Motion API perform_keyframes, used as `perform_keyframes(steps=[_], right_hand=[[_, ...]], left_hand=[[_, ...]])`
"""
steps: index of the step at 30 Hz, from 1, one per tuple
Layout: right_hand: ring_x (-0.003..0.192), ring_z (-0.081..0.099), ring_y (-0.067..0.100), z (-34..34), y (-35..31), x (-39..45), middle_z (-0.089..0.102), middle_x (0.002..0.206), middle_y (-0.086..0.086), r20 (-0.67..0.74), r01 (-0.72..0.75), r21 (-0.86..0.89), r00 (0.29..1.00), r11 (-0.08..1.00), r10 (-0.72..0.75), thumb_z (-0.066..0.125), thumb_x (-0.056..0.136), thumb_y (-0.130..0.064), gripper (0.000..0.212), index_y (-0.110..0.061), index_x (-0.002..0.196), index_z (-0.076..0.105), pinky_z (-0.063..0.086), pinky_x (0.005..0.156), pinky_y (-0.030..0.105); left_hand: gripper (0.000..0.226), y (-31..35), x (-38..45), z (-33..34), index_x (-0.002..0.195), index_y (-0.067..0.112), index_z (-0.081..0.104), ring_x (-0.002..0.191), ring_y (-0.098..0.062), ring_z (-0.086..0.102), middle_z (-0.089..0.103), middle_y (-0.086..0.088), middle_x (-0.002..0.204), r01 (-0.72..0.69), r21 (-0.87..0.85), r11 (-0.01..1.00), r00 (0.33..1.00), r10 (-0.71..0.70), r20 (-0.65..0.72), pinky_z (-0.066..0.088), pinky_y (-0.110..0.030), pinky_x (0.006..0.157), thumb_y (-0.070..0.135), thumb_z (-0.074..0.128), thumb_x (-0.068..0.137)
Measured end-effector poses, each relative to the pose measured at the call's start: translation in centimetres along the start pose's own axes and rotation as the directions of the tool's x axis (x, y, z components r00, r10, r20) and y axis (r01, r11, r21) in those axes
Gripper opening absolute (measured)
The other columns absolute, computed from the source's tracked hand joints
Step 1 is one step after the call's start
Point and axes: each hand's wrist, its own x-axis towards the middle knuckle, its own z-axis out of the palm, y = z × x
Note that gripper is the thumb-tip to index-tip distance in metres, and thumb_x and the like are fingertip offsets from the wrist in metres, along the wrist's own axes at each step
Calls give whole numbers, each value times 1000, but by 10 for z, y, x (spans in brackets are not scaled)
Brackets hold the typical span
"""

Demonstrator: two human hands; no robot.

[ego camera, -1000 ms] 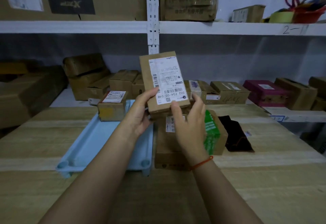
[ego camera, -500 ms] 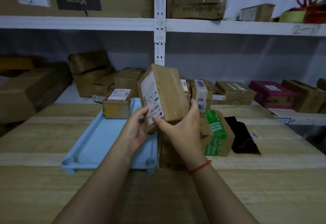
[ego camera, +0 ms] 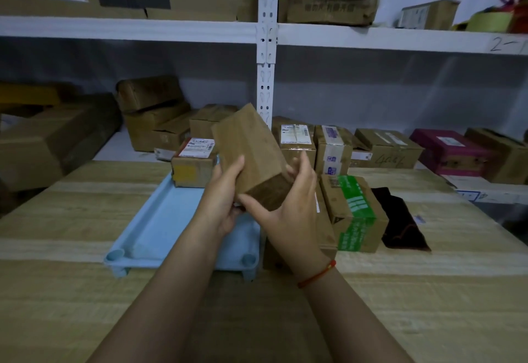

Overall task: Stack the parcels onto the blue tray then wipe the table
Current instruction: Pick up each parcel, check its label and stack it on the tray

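Both hands hold a plain brown parcel [ego camera: 251, 157] tilted in the air over the right side of the blue tray [ego camera: 160, 225]. My left hand [ego camera: 225, 194] grips its left side and my right hand [ego camera: 288, 205] cups its near end. A small labelled parcel [ego camera: 194, 162] sits at the tray's far end. To the right on the wooden table [ego camera: 428, 291], a parcel with green tape [ego camera: 354, 214] stands beside a flatter brown parcel [ego camera: 325, 237] that my right hand mostly hides.
A dark cloth [ego camera: 400, 220] lies on the table right of the green-taped parcel. Behind the table, a white shelf [ego camera: 371, 40] carries many cardboard boxes and a magenta box [ego camera: 448, 151]. Large cartons [ego camera: 51, 145] stand at the far left.
The held parcel has been turned: its white label faced me a second ago, then swung to the left, and now only plain brown faces show. The parcel has also tilted over the tray.
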Motion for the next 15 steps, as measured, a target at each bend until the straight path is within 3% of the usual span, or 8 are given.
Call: perform_keyframes(steps=[3, 5, 7, 10, 15], right_hand=[[118, 41, 3, -3, 4, 2, 48, 130, 8, -72, 75, 64, 995, 995, -70, 65, 84, -16, 54, -1, 133, 49, 36, 101, 11], [120, 40, 2, -3, 5, 4, 53, 132, 14, -112, 105, -2, 988, 994, -105, 56, 86, -2, 33, -2, 119, 64, 32, 103, 7], [125, 46, 14, -2, 5, 6, 57, 133, 14, -133, 125, -48, 983, 991, -130, 53, 87, 3, 34, -8, 113, 71, 32, 103, 10], [130, 40, 27, 0, 3, 7, 55, 133, 5, -131, 55, -76, 989, 996, -64, 55, 91, -2, 35, -25, 107, 75, 33, 103, 32], [117, 41, 0, -2, -3, 7, 41, 125, -12, -34, -173, 226, 982, 959, 186, 60, 94, -16, 20, -27, 107, 70, 43, 102, 29]], left_hand=[[37, 1, 3, -5, 132, 24, 47, 91, -25, 68, 67, -9, 112, 30, -21, 999, 999, -31, -22, 59, -42, 68, 37, 52, 97], [36, -1, 6, -9, 131, 23, 48, 91, -27, 69, 67, -12, 114, 46, -52, 998, 998, -48, -36, 59, -42, 67, 37, 51, 98], [40, -5, 8, -14, 134, 19, 49, 94, -29, 71, 69, -15, 115, 66, -109, 992, 997, -70, -32, 59, -43, 67, 37, 51, 98], [43, -12, 9, -20, 137, 14, 50, 100, -30, 71, 69, -17, 118, 78, -222, 972, 997, -80, 0, 58, -41, 68, 34, 51, 98], [35, -18, 4, -22, 136, 18, 48, 103, -30, 69, 66, -18, 122, 46, -285, 957, 998, -34, 46, 60, -42, 68, 26, 45, 102]])
